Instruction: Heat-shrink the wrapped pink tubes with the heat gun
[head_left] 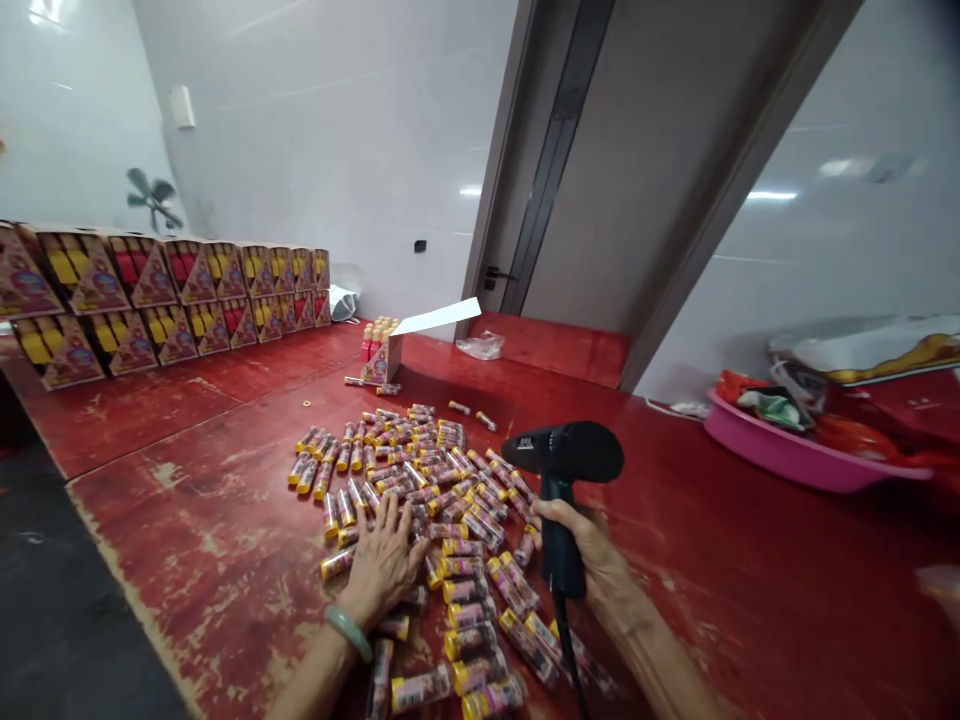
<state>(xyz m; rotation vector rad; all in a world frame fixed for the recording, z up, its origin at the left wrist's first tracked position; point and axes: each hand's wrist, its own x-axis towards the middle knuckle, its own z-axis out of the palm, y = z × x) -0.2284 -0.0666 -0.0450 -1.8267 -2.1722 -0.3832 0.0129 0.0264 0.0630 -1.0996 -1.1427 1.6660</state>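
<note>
Black and gripped by its handle in your right hand, the hair dryer hangs over the right side of the spread of yellow-capped tubes, its barrel running crosswise, narrow nozzle end to the left, and its cord trailing down toward you. Your right fingers wrap the grip, while your left hand lies palm down with fingers spread on the tubes, a pale green bangle at its wrist. The tubes sit on the worn red table, mostly ahead of and between your hands; the near column, just right of your left hand, lies roughly crosswise with caps to the left, and others point every way. Your left hand is nearer the middle of the spread, your right nearer its right edge. Beyond them stands a small carton, its white flap raised, with cream-topped bottles upright in it. Display boxes stacked two high at far left show yellow or red-pink contents through their open fronts. On the right, a pink basin holds crumpled orange-red and green-and-white plastic.
</note>
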